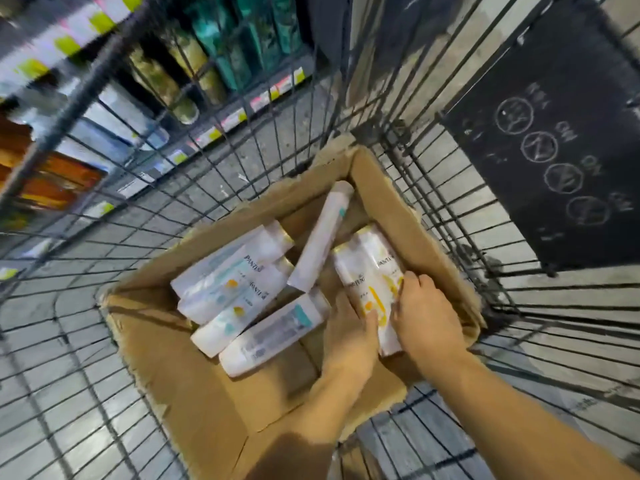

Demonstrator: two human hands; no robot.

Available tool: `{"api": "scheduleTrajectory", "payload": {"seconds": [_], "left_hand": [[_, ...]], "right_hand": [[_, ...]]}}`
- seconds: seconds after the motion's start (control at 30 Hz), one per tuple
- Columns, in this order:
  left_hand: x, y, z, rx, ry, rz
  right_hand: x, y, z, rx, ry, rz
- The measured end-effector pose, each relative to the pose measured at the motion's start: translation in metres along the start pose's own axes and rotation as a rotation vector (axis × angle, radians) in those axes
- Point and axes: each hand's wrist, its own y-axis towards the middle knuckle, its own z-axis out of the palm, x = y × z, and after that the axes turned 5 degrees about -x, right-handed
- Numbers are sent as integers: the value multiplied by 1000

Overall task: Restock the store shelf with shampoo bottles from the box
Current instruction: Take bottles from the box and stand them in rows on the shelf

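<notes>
a wire cart [433, 209] walls in the cardboard box [194, 375] on all sides, its torn flaps splayed; a black sign [554, 140] hangs on the right mesh. past the bars, a blurred shelf [221, 123] with price tags. in the box lie smooth white bottles [242, 299], one propped on end. both hands, left [349, 341] and right [429, 317], clasp a shrink-wrapped pair [370, 282] by the right wall.

You are reaching both bare arms forward and down, left hand [349, 336] and right hand [427, 315] side by side, fingers curling, palms facing each other.
</notes>
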Motion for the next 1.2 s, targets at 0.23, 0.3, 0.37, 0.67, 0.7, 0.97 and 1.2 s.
{"api": "scheduleTrajectory", "payload": {"seconds": [0.23, 0.3, 0.37, 0.67, 0.7, 0.97, 1.2], "left_hand": [[-6, 11, 4, -30, -117, -91], [-7, 14, 6, -17, -101, -145], [-9, 15, 6, -6, -93, -191], [-9, 15, 13, -73, -295, -295], [-7, 15, 14, -76, -318, -306], [0, 5, 1, 2, -145, -180], [6, -40, -33, 14, -56, 27]], "right_hand": [[9, -2, 1, 33, -49, 35], [8, -2, 2, 34, -34, 42], [9, -1, 5, 35, 3, 53], [-3, 9, 3, 115, 266, 175], [-2, 8, 3, 111, 254, 162], [1, 2, 4, 190, 229, 120], [8, -15, -31, 204, 252, 187]]}}
